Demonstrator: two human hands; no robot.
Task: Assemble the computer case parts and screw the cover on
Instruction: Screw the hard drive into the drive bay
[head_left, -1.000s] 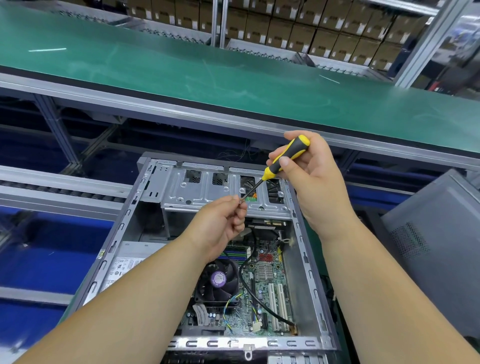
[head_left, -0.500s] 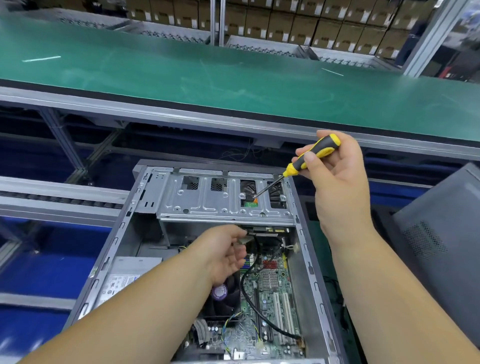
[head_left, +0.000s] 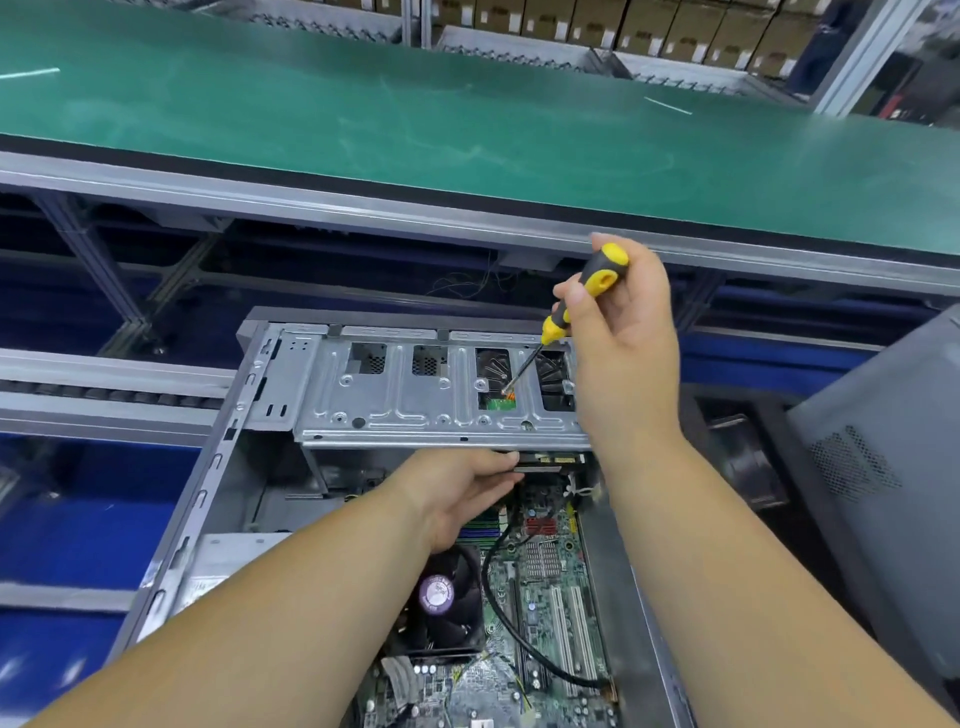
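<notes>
grey sheet-metal computer case (head_left: 218, 467), open on top, lying flat below a long green-topped workbench (head_left: 415, 119); inside, at its far end, a silver stamped-metal drive cage (head_left: 395, 410) with rectangular cut-outs spans the width of the case. right hand (head_left: 623, 353), fingers and thumb curled round the handle of a yellow-and-black screwdriver (head_left: 576, 301), held tilted, its thin shaft running down and left so the tip sits at a cut-out in the cage top, by a small green-and-orange part; whether the tip touches a screw cannot be told. left hand (head_left: 457, 488), reached under the near edge of the drive cage, thumb along the edge, fingertips hidden beneath, so what they grip cannot be told. nearer in the case: green motherboard (head_left: 545, 597) with white slots, black round cpu fan (head_left: 441, 603) with a purple centre label, black cable (head_left: 519, 644) curving across the board. at right, beside the case, a grey perforated metal panel (head_left: 872, 478). behind the bench, rows of brown cardboard boxes (head_left: 649, 26).
</notes>
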